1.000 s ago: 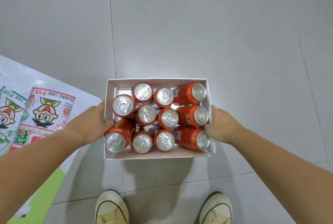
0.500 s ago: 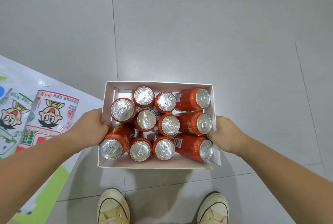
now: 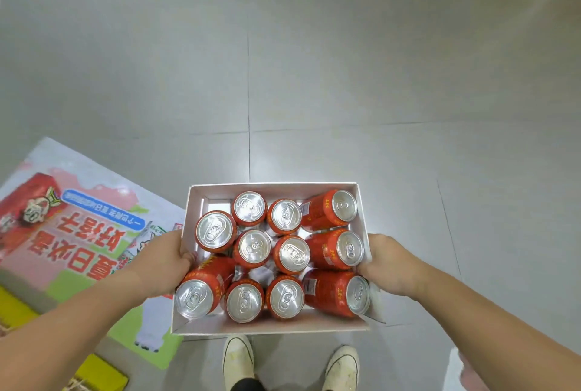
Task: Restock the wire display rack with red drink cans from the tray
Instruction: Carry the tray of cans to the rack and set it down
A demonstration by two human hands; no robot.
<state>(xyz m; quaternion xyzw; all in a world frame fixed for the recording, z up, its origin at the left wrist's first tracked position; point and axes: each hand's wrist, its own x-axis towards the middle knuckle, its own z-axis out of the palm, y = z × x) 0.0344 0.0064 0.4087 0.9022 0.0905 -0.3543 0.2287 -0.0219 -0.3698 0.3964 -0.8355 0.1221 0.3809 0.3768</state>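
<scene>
Though partly toppled, red cans [image 3: 291, 254]

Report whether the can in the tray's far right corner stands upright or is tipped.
Tipped: the can shows its red side, lid facing the right wall of the tray.

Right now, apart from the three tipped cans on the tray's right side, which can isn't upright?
The near-left corner can, beside the left hand gripping the tray. It leans, red side showing; the remaining cans show mostly lids.
</scene>
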